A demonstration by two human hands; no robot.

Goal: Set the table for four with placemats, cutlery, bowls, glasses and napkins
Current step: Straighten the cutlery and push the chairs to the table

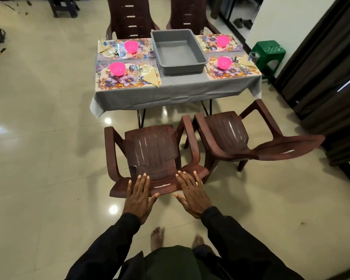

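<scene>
Left hand (139, 197) and right hand (192, 196) lie flat, fingers straight, on brown chair (153, 150) back. Grey-clothed table (180, 85): four floral placemats (119, 81), pink bowls (117, 69), folded yellow napkins (152, 77), grey tub (182, 70) in the centre.

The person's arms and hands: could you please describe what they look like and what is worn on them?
The left sleeve and the right sleeve are alike: long, black, plain, reaching the wrists. The left hand and the right hand are bare, with no gloves, rings or watch showing.
</scene>
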